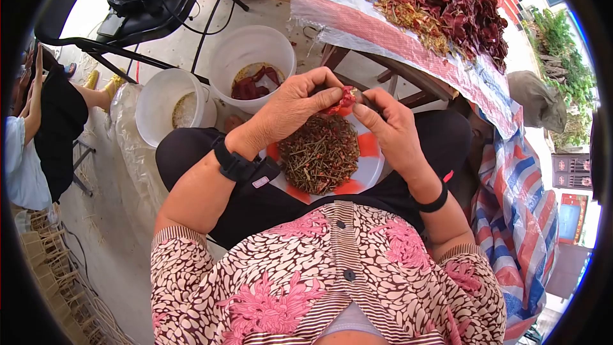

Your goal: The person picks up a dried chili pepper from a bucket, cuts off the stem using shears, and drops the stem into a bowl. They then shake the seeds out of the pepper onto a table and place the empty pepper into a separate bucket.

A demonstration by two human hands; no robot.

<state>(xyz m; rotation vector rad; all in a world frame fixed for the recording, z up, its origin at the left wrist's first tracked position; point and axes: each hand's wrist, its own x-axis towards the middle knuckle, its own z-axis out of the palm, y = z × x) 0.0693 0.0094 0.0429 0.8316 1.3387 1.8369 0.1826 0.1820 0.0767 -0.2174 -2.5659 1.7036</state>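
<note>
Between my two hands is a red dried pepper piece (pixel 341 102), with pale seeds or inner parts showing. My left hand (pixel 290 105) pinches it between thumb and index finger. The fingers of my right hand (pixel 389 124) are closed at its other side, thumb bent against them. Below the hands, a white basin with red patches (pixel 369 145) rests in my lap. It holds a heap of dry stems and bits (pixel 319 156).
Ahead, a bucket (pixel 252 45) holds dark red peppers (pixel 257 83); another bucket (pixel 167 105) stands beside it. Dried peppers (pixel 447 0) cover a striped sheet (pixel 338 0) on a table. A black chair (pixel 153 19) and a seated person (pixel 54 121) are at left.
</note>
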